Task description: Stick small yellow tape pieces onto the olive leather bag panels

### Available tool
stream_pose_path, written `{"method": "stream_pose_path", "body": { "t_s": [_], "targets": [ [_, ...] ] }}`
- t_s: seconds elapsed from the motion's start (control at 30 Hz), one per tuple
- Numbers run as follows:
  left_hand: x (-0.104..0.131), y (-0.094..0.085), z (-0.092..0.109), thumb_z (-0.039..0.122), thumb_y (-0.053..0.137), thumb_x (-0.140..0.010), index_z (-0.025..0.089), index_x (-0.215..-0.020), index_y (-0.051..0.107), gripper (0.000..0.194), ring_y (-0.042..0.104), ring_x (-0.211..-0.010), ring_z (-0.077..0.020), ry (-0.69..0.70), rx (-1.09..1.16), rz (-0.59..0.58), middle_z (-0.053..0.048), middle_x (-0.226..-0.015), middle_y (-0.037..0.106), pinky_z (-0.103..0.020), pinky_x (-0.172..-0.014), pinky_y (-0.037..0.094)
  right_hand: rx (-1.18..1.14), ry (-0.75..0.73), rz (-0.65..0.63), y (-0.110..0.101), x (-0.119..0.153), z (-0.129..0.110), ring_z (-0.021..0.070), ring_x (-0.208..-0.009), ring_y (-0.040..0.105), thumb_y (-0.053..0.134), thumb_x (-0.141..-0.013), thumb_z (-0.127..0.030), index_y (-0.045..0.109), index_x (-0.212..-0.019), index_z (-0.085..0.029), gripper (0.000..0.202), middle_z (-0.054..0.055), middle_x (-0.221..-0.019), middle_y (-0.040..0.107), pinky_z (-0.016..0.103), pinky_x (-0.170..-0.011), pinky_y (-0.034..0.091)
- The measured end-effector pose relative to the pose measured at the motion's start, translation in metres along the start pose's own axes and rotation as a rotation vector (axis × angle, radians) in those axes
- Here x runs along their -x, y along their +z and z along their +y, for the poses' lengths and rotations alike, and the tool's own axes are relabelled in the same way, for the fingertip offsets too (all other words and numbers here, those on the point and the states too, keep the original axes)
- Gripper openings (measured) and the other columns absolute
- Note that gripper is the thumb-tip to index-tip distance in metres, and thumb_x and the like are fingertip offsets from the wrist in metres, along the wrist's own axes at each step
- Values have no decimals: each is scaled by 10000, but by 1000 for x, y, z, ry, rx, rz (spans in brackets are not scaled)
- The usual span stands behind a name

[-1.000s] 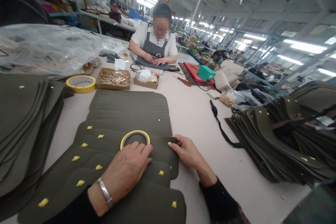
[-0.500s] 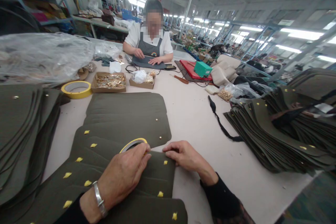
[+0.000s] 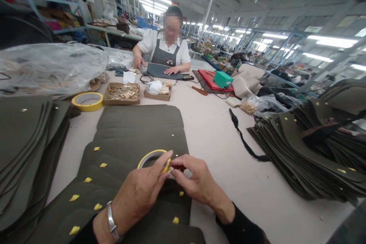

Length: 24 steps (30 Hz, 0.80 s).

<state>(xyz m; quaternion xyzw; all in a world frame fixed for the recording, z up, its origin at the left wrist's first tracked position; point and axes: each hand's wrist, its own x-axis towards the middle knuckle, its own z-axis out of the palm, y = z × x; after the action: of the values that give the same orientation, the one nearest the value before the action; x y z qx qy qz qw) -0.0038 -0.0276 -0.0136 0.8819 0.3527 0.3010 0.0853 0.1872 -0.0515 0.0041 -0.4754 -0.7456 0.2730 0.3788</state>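
My left hand (image 3: 140, 188), with a silver bangle at the wrist, is closed round a roll of yellow tape (image 3: 145, 158). My right hand (image 3: 197, 179) meets it at the roll's right side, thumb and forefinger pinched at the tape's edge; the bit between the fingertips is mostly hidden. Beneath both hands lie overlapping dark olive panels (image 3: 140, 122), fanned out towards me. Small yellow tape pieces (image 3: 103, 165) dot the nearer panels. Small metal studs (image 3: 172, 135) show on the farthest one.
Stacks of olive panels stand left (image 3: 23, 141) and right (image 3: 297, 148). Farther back are another yellow tape roll (image 3: 98, 103), a cardboard box of gold metal parts (image 3: 124, 92) and a smaller box (image 3: 157, 96). A black strap (image 3: 243, 139) lies right. A co-worker (image 3: 168, 51) sits opposite, handling a dark panel.
My right hand has left the panel's edge and come over to the tape roll. My left hand has lifted slightly with the roll. The co-worker's one hand has shifted outward.
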Motion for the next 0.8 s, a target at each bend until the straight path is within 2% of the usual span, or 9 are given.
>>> {"method": "stream_pose_path", "body": {
  "t_s": [0.1, 0.23, 0.37, 0.43, 0.53, 0.63, 0.7, 0.77, 0.8],
  "targets": [
    [-2, 3, 0, 260, 344, -990, 176, -1393, 281, 417, 709, -691, -161, 26, -28, -18, -31, -907, 743, -239, -594, 531, 79, -92, 12, 3, -2, 3, 157, -731, 600, 518, -874, -149, 655, -919, -195, 152, 50, -814, 666, 267, -710, 479],
    [-7, 3, 3, 216, 361, -978, 188, -1329, 337, 353, 700, -737, -163, -8, 31, -33, -24, -917, 723, -249, -625, 516, 208, -222, 75, 4, -6, 9, 147, -648, 581, 498, -851, -109, 618, -830, -205, 154, 29, -716, 643, 254, -639, 465],
    [-17, -1, 7, 180, 358, -965, 225, -1046, 500, 169, 669, -693, -157, -73, 90, -96, 22, -789, 672, -247, -578, 473, 288, -345, 195, 4, -10, 14, 144, -600, 576, 484, -817, -67, 603, -819, -188, 170, 19, -667, 624, 254, -594, 460],
    [-21, -2, 6, 172, 366, -957, 227, -911, 522, 172, 641, -645, -155, -100, 60, -94, 26, -736, 640, -247, -552, 446, 302, -350, 206, 4, -13, 13, 146, -613, 588, 483, -797, -53, 612, -819, -179, 182, 24, -674, 633, 255, -601, 465],
    [-25, -2, 3, 154, 376, -945, 211, -853, 535, 192, 599, -595, -144, -81, 25, -30, 18, -694, 605, -242, -536, 416, 224, -193, 231, 4, -19, 6, 129, -562, 576, 512, -773, -84, 631, -751, -176, 152, 12, -636, 630, 240, -562, 460],
    [-26, 2, 1, 146, 384, -942, 196, -816, 538, 205, 558, -563, -129, -22, 20, 87, 17, -650, 565, -236, -529, 392, -35, 172, 216, 5, -27, 5, 110, -489, 559, 550, -759, -149, 631, -683, -171, 112, -9, -568, 616, 214, -495, 453],
    [-25, 5, 0, 150, 398, -944, 190, -799, 535, 204, 540, -561, -119, 1, 41, 156, 20, -639, 554, -229, -544, 393, -210, 381, 218, 3, -32, 13, 106, -460, 557, 578, -747, -200, 623, -674, -162, 94, -20, -533, 604, 207, -471, 458],
    [-23, 9, -1, 152, 406, -945, 188, -809, 543, 196, 539, -586, -122, -4, 20, 148, 16, -655, 565, -228, -571, 405, -319, 522, 166, 0, -33, 26, 102, -446, 552, 611, -736, -255, 629, -689, -147, 119, -18, -529, 607, 208, -466, 463],
    [-23, 12, -2, 148, 412, -941, 189, -820, 550, 189, 542, -609, -130, -22, -16, 97, 10, -676, 578, -234, -584, 414, -346, 568, 116, -2, -33, 34, 96, -438, 543, 624, -735, -280, 639, -704, -139, 146, -15, -532, 611, 204, -458, 454]
  ]
}}
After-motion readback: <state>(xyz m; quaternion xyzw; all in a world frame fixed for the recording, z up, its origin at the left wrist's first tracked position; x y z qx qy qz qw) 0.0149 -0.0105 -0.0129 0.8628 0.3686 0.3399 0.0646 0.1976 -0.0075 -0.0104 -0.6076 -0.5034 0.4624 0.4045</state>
